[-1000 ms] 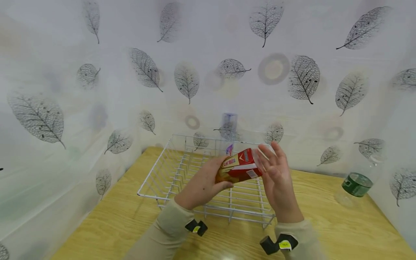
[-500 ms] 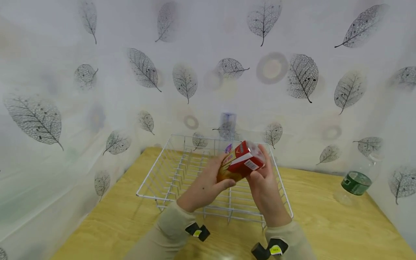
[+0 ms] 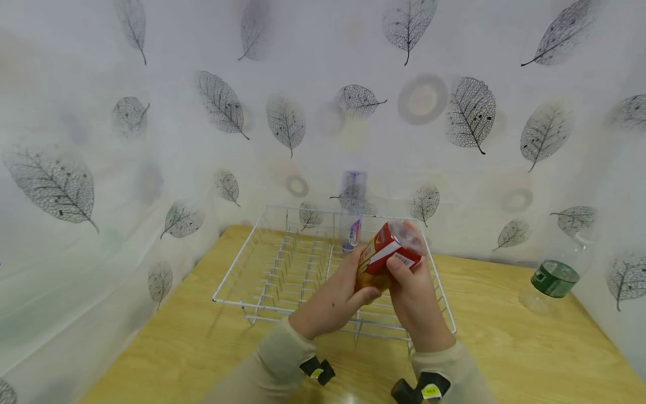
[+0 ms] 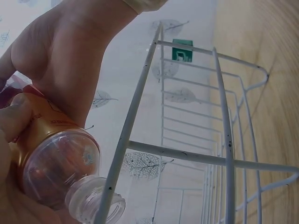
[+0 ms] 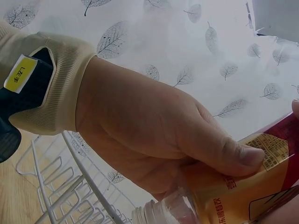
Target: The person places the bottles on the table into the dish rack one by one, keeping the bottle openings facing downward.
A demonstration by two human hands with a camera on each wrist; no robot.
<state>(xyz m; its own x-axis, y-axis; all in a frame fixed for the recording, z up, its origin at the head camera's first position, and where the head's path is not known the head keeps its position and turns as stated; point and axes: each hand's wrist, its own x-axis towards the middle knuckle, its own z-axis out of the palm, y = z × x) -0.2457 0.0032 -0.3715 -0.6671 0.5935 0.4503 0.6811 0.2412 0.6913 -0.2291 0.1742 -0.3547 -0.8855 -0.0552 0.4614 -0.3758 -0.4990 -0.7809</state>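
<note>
A clear plastic bottle with a red and gold label is held tilted above a white wire rack, its base toward the upper right. My left hand grips it around the neck-side half. My right hand holds the base-side half, with its thumb on the label by the barcode; its other fingers are mostly hidden behind the bottle. Seen from the left wrist, the bottle's uncapped neck points down beside the rack wires. From the right wrist, the left thumb presses the gold part of the label.
A clear bottle with a purple and white label stands upright at the back of the rack. Another clear bottle with a green label stands on the wooden table at the right. A leaf-patterned curtain rises behind.
My right hand, earlier spread beside the bottle's base, has closed around the bottle, its thumb now on the label. Both hands and the bottle have shifted slightly right.
</note>
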